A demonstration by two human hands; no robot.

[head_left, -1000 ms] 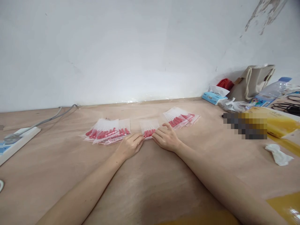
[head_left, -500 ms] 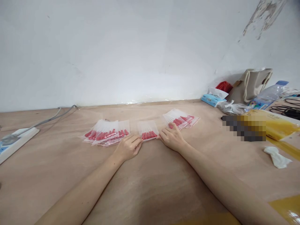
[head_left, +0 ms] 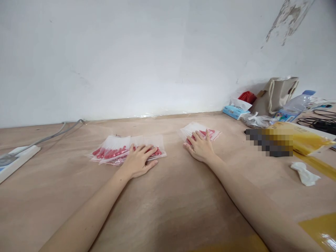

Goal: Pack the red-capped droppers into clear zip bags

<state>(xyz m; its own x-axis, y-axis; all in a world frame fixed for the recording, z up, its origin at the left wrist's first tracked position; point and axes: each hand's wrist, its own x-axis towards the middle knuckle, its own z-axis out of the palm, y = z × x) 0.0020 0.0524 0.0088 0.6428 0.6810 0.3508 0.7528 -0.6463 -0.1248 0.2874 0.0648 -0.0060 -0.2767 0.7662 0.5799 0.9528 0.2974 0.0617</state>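
Observation:
My left hand (head_left: 140, 159) lies with fingers spread over the right end of a fanned row of clear zip bags (head_left: 112, 148). Small red stick-like pieces show inside these bags; what exactly they are I cannot make out. One bag (head_left: 159, 141) at the row's right end is partly under my fingers. Farther right, my right hand (head_left: 200, 147) rests open on a second fanned group of similar bags (head_left: 193, 128), its fingers hiding most of the red pieces there.
A power strip (head_left: 25, 159) with a grey cable lies at left. Along the right stand a blue tissue pack (head_left: 234, 112), a beige bag (head_left: 280, 92), a plastic bottle (head_left: 299, 105) and a yellow package (head_left: 296, 134). A crumpled tissue (head_left: 306, 174) lies nearer. A wall closes the back.
The single bag between my hands has moved left against the left row. My left hand has opened flat over it; my right hand has let go and moved onto the right group.

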